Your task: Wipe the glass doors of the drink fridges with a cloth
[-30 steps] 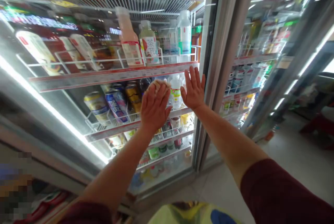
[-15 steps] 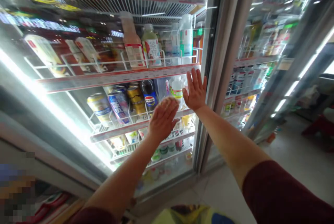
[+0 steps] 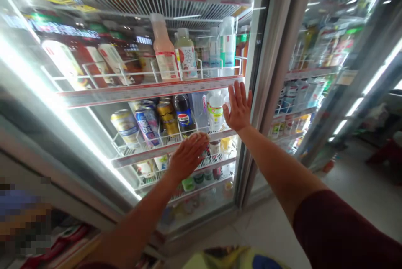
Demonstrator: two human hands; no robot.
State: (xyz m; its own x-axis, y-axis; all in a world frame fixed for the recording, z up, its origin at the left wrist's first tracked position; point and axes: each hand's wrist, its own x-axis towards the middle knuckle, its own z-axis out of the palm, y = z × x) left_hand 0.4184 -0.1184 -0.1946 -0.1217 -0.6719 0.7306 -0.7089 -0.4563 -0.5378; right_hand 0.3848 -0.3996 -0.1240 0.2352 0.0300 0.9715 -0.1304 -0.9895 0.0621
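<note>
My right hand (image 3: 239, 108) lies flat with fingers spread against the glass door (image 3: 201, 214) of a drinks fridge, near its right frame (image 3: 265, 72). Lower and to the left, my left hand (image 3: 188, 156) is stretched out flat at the glass, fingers side by side. A whitish edge shows along its fingertips; I cannot tell whether something thin lies under the palm. Behind the glass near my hands stand a Pepsi bottle (image 3: 184, 116), a gold can (image 3: 168, 118), a blue can (image 3: 147, 126) and a clear bottle with a yellow-green label (image 3: 215, 114).
Bottles, among them a pink one (image 3: 165, 53), stand on the shelf above, behind a price strip (image 3: 150, 91). A bright light strip (image 3: 78, 122) runs down the left side. Another glass door (image 3: 298, 55) adjoins on the right. Pale floor (image 3: 270, 227) shows below.
My left hand has slid down and left across the glass, from beside the bottles to the shelf edge below. My right hand stays in place on the door; the view has shifted slightly.
</note>
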